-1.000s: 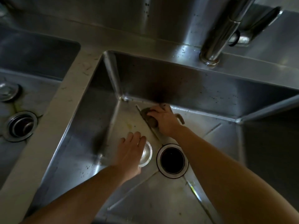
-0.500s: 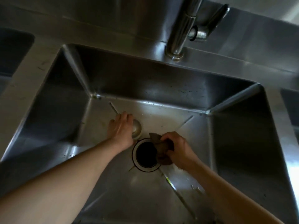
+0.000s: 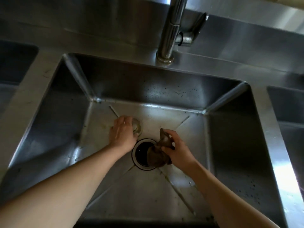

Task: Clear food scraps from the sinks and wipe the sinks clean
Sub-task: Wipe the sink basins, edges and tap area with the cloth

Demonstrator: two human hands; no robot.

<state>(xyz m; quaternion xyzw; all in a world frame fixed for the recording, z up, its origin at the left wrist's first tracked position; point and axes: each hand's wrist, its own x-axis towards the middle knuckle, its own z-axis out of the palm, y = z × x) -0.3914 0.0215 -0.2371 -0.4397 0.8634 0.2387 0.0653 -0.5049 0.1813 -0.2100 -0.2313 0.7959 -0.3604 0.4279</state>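
The right hand gripped a limp brown cloth bunched beside the sink's drain. The left hand lay flat, ungripping, over the strainer. Soft and probably wet, the cloth seemed best held wadded.

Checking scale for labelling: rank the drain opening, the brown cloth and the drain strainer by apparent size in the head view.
1. Drain opening
2. Brown cloth, bunched, similar to the opening, so unsure
3. Drain strainer, largely hidden under the left hand
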